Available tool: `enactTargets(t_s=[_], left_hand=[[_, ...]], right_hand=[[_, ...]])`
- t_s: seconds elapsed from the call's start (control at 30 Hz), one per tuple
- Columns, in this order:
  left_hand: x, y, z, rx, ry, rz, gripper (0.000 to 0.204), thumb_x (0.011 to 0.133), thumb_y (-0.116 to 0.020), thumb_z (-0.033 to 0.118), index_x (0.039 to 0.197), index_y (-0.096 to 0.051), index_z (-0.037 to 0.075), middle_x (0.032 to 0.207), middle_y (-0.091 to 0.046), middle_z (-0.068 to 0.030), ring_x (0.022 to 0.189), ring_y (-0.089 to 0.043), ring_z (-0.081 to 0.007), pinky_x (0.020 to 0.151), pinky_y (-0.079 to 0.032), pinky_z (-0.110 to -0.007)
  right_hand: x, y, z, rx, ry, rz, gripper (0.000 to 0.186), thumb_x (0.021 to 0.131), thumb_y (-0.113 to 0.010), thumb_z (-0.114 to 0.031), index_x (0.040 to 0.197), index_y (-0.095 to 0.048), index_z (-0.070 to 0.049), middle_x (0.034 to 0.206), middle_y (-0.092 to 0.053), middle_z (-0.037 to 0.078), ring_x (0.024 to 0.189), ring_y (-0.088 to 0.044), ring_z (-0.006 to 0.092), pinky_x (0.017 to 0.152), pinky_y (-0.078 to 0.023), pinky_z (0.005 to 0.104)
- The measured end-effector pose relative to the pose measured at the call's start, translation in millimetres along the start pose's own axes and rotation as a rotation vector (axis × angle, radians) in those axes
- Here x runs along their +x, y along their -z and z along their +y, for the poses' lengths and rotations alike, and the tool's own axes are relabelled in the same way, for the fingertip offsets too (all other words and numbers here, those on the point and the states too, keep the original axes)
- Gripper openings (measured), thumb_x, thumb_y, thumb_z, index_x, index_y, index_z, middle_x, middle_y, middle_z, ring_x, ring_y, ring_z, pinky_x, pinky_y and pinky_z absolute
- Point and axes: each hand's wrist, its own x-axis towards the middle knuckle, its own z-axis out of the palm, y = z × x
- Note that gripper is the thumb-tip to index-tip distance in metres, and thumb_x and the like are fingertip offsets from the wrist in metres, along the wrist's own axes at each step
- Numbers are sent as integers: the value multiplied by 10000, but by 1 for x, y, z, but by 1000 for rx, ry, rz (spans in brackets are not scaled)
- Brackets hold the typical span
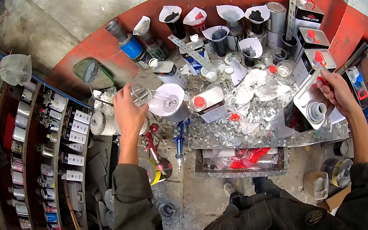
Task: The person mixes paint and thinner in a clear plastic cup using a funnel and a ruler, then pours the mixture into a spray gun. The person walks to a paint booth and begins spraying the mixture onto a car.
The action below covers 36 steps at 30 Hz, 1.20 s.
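My left hand (130,106) holds a clear plastic cup (141,93) tilted over a white paper funnel (166,97), which rests in a grey cup (174,115); a clear, glistening streak shows inside the funnel. My right hand (332,91) grips the handle of a large metal can (303,104) with an open round spout, held tilted at the bench's right front. Between them stands a white metal can (209,104) with a red cap. Below the funnel are a red spray gun (153,146) and a blue spray gun (179,142).
Paper funnels in cups and several cans (276,16) line the back of the paint-spattered bench (257,137). Crumpled white paper (267,92) lies centre-right. Shelves (59,192) of cans are at left, an open drawer (212,174) below, and drums (337,172) on the lower-right floor.
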Motion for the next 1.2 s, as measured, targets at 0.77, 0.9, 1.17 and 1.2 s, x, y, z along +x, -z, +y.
enactTargets(t_s=[0.77, 0.9, 1.17, 1.2], left_hand=[[13, 15, 36, 493, -588, 199, 489, 745, -610, 109, 1222, -534, 182, 1246, -525, -76, 1259, -439, -223, 1081, -291, -483], [9, 11, 36, 224, -100, 8, 595, 686, -717, 197, 1239, -522, 98, 1163, -580, -118, 1185, -508, -275, 1034, -348, -467], [-8, -10, -14, -917, 584, -76, 734, 736, -789, 301, 1295, -437, -20, 1202, -596, -174, 1082, -580, -220, 953, -414, -338], [-12, -11, -8, -1070, 628, -51, 731, 750, -786, 286, 1306, -424, -23, 1202, -595, -172, 1086, -575, -216, 955, -410, -332]], right_hand=[[0, -1, 1, -5, 4, 1, 395, 965, -507, -388, 786, -582, -43, 537, -411, -95, 382, -252, -18, 344, -154, 176], [-2, -4, 2, -11, 9, 10, 389, 965, -508, -383, 786, -581, -46, 538, -418, -94, 383, -258, -19, 348, -157, 173], [-10, -18, -1, -18, 13, -14, 369, 971, -502, -367, 790, -577, -54, 542, -427, -87, 389, -266, -18, 349, -168, 170], [-12, -19, -2, -24, 10, -15, 369, 973, -499, -365, 792, -578, -53, 544, -426, -88, 391, -266, -18, 349, -166, 170]])
